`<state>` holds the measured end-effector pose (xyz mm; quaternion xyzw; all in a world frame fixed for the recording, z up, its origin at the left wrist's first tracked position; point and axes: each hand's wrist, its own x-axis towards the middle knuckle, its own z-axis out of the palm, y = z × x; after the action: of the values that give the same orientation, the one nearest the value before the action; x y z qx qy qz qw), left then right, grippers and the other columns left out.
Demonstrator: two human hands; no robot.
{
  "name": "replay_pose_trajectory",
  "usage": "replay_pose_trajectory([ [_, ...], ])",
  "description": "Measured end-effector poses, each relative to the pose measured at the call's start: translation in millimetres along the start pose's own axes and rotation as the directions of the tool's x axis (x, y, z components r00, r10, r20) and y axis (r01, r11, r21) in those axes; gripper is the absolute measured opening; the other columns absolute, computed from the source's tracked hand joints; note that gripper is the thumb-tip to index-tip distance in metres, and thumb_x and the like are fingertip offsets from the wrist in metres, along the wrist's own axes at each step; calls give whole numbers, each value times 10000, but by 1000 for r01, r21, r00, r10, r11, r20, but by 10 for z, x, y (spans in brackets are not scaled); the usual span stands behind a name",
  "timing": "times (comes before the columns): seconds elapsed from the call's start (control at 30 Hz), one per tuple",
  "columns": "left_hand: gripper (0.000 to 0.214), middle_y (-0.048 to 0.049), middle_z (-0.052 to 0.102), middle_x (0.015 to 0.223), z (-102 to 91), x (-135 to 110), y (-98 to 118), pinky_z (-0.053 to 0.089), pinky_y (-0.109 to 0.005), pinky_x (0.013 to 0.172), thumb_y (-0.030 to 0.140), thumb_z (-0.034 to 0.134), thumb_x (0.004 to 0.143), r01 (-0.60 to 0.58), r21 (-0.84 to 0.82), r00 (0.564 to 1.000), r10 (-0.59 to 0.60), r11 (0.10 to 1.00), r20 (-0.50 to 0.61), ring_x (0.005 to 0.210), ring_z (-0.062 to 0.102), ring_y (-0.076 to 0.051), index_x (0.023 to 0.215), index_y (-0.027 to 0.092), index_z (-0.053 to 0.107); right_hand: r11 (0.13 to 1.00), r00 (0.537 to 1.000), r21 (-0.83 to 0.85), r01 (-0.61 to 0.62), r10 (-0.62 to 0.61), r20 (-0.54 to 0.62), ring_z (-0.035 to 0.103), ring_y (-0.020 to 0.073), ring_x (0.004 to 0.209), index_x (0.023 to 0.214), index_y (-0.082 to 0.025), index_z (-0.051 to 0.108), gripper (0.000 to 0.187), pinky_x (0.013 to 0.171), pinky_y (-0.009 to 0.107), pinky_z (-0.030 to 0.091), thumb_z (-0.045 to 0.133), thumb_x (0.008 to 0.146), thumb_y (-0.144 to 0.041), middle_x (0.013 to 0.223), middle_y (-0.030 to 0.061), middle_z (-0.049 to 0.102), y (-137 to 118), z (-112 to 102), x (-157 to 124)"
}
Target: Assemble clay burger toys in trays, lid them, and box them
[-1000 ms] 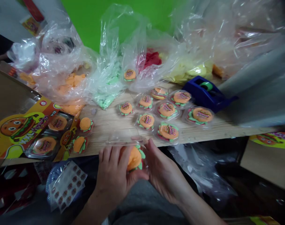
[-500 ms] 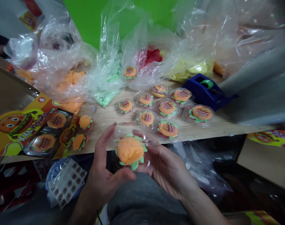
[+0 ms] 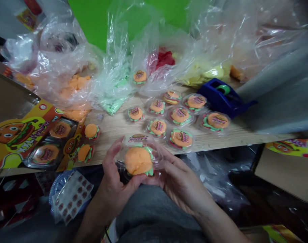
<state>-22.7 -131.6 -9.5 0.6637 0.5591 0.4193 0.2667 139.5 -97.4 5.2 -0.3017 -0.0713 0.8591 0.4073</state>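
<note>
"Where's the toy burger?"

"In the clear box, held up at the near edge of the table. The left hand curls around one side, thumb in front. The right hand cups the other side (some fingers hide, so I can't tell how they bend)."

"Why use two hands?"

"I guess so the thin box won't tip."

"And those boxed burgers?"

"They sit bunched together, maybe to be easy to reach. The blue tape holder stands just behind them."

"Is there room to move?"

"Bare wood shows between the bunch and two little burgers on the left. The right side looks tighter: one boxed burger sits near the table's edge."
</note>
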Motion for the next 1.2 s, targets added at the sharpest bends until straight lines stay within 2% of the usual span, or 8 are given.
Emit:
replay_pose_trajectory([
  [0.17,709,-94,392,1433,-36,2,-38,360,-512,1066,199,688,764,-59,19,998,58,998,36,1326,392,-254,1343,340,304,999,998,35,-39,38,43,654,142,813,1075,-233,630,333,648,284,581,608,748,-173,1091,30,649,-17,-8,21],
  [0.23,714,-99,367,1445,-66,21,-29,358,-503,1070,287,707,757,-77,-12,995,78,997,68,1341,365,-264,1348,341,311,995,992,74,-65,57,109,662,176,893,1108,-218,611,302,673,301,578,561,824,-306,1190,60,618,-38,-9,27],
  [0.37,695,-105,341,1455,-98,42,-7,379,-496,1055,403,720,718,-139,-57,983,145,989,116,1359,324,-294,1319,330,378,990,968,96,-105,80,237,666,219,937,1162,-183,581,478,731,333,566,498,848,-534,1182,106,631,-97,-2,20],
  [0.53,584,-102,381,1390,-61,10,20,421,-486,1016,210,705,757,-145,-14,985,146,989,88,1323,366,-276,1250,315,411,995,987,46,-87,80,140,682,194,890,1136,-192,584,393,693,289,569,631,795,-382,1114,77,668,-116,-5,-8],
  [0.67,556,-84,412,1276,-30,-5,43,438,-431,995,149,692,738,-150,94,988,147,984,43,1247,412,-230,1204,288,423,996,990,40,-85,80,112,689,182,863,1088,-188,595,321,667,287,587,648,780,-261,1048,57,689,-97,-28,-10],
  [0.9,459,-76,353,1299,-20,-5,78,416,-336,1016,46,566,786,-197,139,980,191,971,57,1259,379,-181,1171,255,431,995,987,27,-92,88,132,676,181,922,1138,-204,587,346,707,345,606,605,795,-159,1212,62,619,-99,-45,-7],
  [1.03,510,-93,285,1425,-74,-17,151,358,-345,1077,35,525,811,-223,208,966,188,952,177,1357,270,-192,1257,242,390,997,992,40,-62,57,112,686,169,865,1119,-227,617,336,670,340,611,621,788,-165,1213,47,628,-111,-33,-23],
  [1.2,622,-56,58,1562,-162,-45,202,212,-426,1153,106,511,837,-219,192,922,138,957,363,1433,93,-241,1397,250,282,999,995,-9,33,-32,90,689,165,831,1097,-271,650,312,634,322,604,637,788,-227,1207,27,638,-94,-60,-7],
])
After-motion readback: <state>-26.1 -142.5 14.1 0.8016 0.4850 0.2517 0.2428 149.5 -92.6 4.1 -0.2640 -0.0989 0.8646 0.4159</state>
